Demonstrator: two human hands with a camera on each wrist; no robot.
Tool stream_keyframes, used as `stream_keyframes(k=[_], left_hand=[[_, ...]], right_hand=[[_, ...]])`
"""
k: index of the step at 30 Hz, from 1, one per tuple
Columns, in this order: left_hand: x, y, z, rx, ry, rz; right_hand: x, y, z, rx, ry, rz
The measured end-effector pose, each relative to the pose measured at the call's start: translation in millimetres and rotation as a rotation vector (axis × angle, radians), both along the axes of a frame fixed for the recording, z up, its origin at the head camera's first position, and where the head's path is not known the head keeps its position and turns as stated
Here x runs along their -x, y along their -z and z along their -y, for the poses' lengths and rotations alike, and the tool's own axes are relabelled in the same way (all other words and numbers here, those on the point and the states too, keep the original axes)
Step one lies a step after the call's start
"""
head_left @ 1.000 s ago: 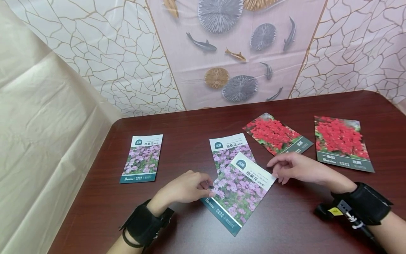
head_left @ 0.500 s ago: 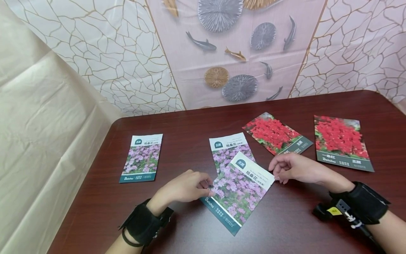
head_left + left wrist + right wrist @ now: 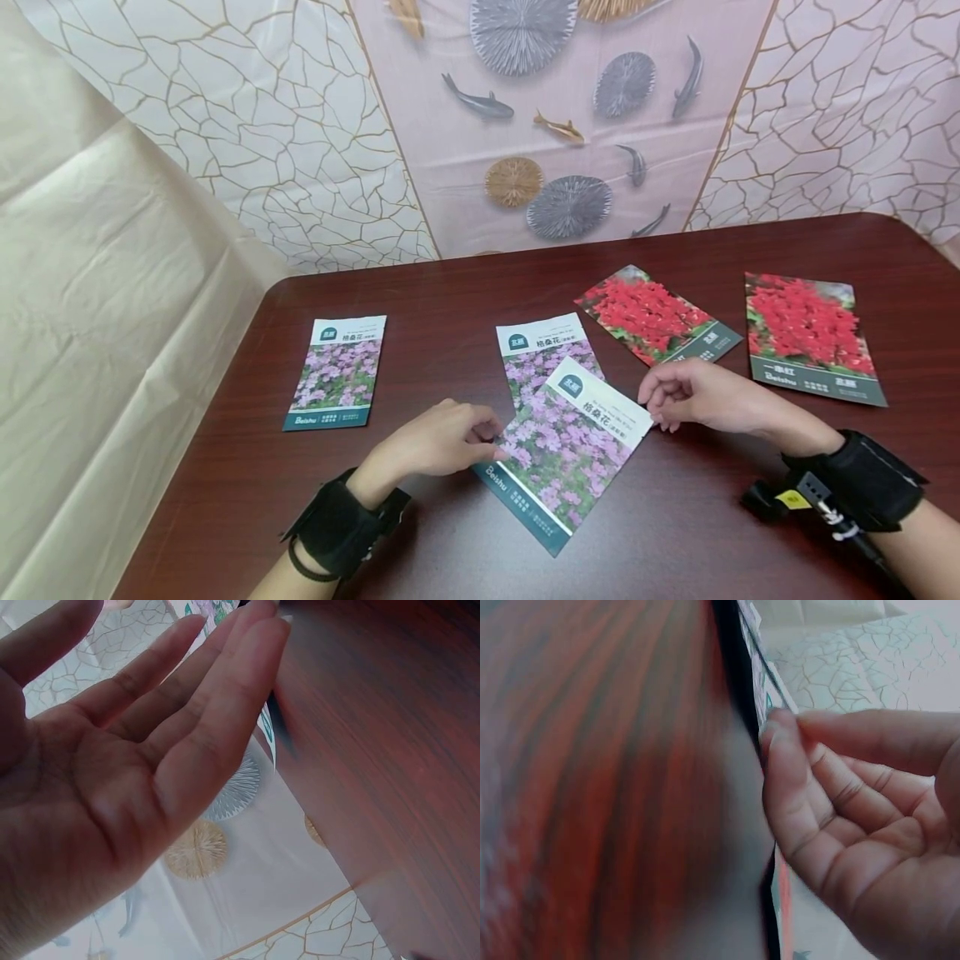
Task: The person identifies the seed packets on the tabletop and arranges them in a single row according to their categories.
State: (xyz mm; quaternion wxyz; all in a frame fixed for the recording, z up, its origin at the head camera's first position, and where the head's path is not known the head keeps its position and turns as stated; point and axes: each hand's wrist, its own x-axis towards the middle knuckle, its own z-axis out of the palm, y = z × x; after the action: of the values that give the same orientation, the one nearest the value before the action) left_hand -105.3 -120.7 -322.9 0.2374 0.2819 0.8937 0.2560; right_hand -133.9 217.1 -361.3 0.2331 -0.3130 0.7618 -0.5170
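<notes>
A seed packet (image 3: 573,450) printed with pink-purple flowers lies askew at the table's middle, partly covering a matching packet (image 3: 543,346). Between thumb and index finger my right hand (image 3: 705,396) pinches its upper right corner, as the right wrist view also shows at the packet's edge (image 3: 769,686). On the opposite side, my left hand (image 3: 438,440) touches the packet's left edge near the thumb tip. Its fingers (image 3: 202,742) look mostly straight in the left wrist view, with the thumb apart. The covered packet's lower part is hidden.
A third purple-flowered packet (image 3: 335,375) lies at the left of the dark wooden table (image 3: 442,308). Two red-flowered packets, one tilted (image 3: 648,312) and one nearly upright (image 3: 810,329), lie at the right. Patterned cloth (image 3: 555,133) hangs behind the table.
My right hand has shifted slightly and closed its fingertips on the top packet's corner. The left hand and the packets stay almost where they were.
</notes>
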Motion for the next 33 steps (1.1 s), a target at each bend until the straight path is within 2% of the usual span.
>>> stream_keyframes(k=[12, 19, 24, 33], left_hand=[[2.8, 2.9, -1.4, -0.042, -0.065, -0.059], [3.3, 4.9, -4.9, -0.019, -0.081, -0.042], [3.1, 7.9, -7.0, -0.005, -0.076, -0.044], [1.3, 11.1, -8.6, -0.047, -0.079, -0.095]], right_hand=[[-5.5, -11.9, 0.9, 0.079, -0.046, -0.188], [-11.9, -21.7, 3.9, 0.024, -0.006, -0.245], [-15.4, -24.7, 6.4, 0.042, 0.002, -0.319], [-17.2, -25.9, 7.4, 0.069, 0.022, -0.347]])
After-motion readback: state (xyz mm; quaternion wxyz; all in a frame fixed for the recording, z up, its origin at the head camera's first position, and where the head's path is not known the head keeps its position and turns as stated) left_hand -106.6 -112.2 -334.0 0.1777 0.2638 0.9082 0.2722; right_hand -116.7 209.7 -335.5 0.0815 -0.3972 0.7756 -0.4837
